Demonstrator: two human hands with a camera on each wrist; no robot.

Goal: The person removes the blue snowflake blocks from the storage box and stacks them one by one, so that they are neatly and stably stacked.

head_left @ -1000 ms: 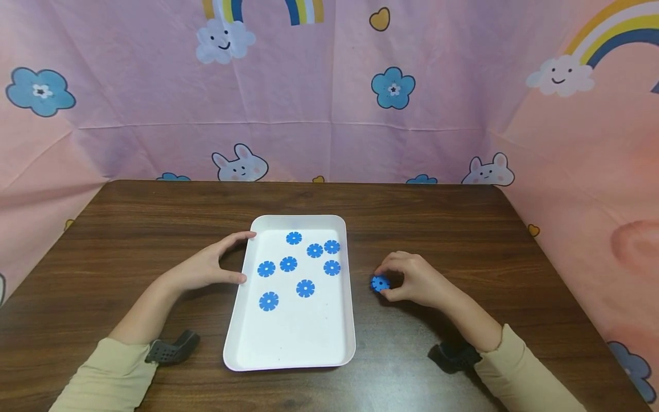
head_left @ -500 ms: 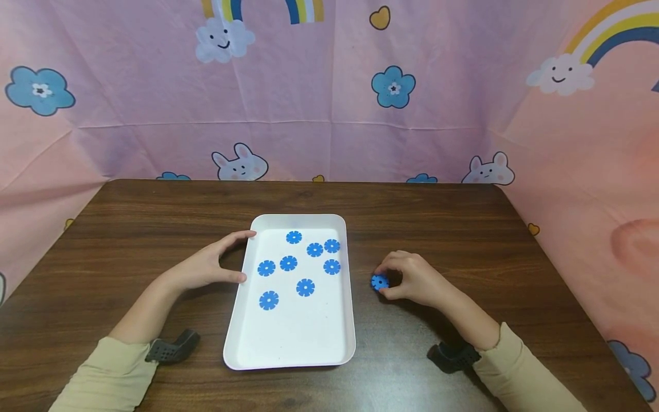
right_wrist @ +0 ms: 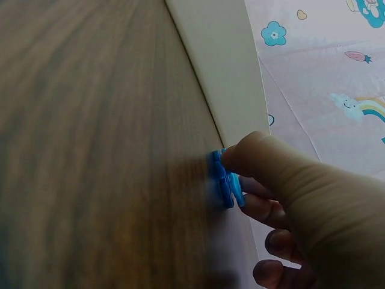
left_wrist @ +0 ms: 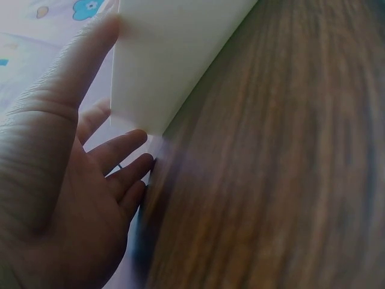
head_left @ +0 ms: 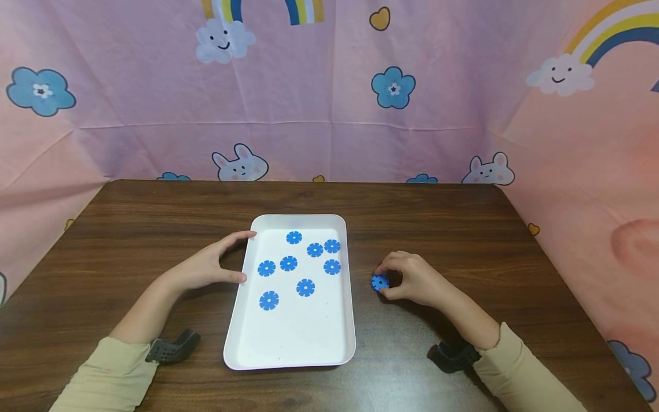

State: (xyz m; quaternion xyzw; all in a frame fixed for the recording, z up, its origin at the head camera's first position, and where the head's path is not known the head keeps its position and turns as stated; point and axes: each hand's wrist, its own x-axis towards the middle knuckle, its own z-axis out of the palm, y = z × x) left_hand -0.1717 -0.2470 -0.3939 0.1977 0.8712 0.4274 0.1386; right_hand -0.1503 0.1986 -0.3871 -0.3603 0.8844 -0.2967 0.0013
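A white tray (head_left: 289,337) lies lengthwise on the table, with several blue notched plastic discs (head_left: 305,288) lying flat inside. My left hand (head_left: 206,264) touches the tray's left rim with thumb and forefinger spread wide; the left wrist view shows the thumb against the outer wall (left_wrist: 162,60). Right of the tray, my right hand (head_left: 414,277) pinches blue notched discs (head_left: 380,282) between thumb and forefinger, low over the table. In the right wrist view these blue discs (right_wrist: 226,180) show two layers, one lying against the other; the thumb covers part of them.
The brown wooden table (head_left: 437,217) reaches back to a pink patterned cloth (head_left: 437,143) hung behind and at the sides. Black wrist straps (head_left: 172,348) sit on both forearms.
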